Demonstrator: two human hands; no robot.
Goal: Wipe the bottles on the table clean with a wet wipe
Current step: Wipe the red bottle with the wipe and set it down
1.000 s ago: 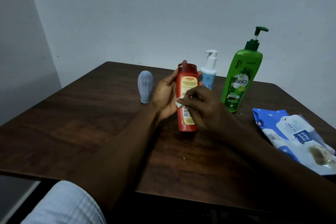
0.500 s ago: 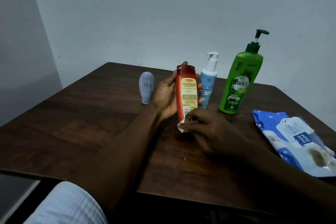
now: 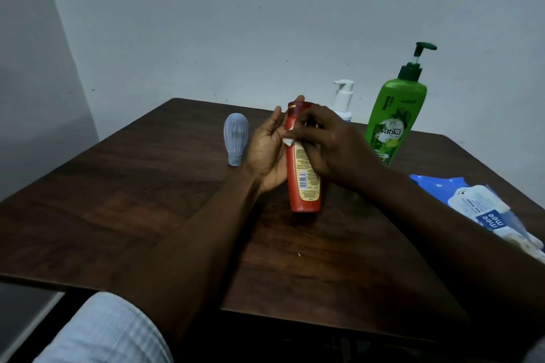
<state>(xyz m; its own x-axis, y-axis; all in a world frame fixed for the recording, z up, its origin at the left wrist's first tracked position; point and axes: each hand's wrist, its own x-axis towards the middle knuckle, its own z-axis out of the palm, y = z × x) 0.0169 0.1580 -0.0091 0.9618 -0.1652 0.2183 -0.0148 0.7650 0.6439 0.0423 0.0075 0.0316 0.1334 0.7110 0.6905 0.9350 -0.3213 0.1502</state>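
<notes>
A red bottle (image 3: 305,186) with a yellow label stands tilted on the dark wooden table (image 3: 147,200), its cap away from me. My left hand (image 3: 265,150) cups its left side and back. My right hand (image 3: 327,141) presses a small folded white wet wipe (image 3: 289,142) against the bottle's upper part. A green pump bottle (image 3: 392,124) stands upright at the back right. A white and blue pump bottle (image 3: 343,100) is partly hidden behind my right hand. A pale blue bottle (image 3: 236,138) stands cap-down to the left.
A blue and white pack of wet wipes (image 3: 483,212) lies at the table's right edge. Grey walls close in behind and on the left. A pale striped cloth on my knee (image 3: 103,333) shows below the table's front edge.
My right hand has slid the wipe from the bottle's lower part up to near its cap. The bottle's base now rests lower, nearer me.
</notes>
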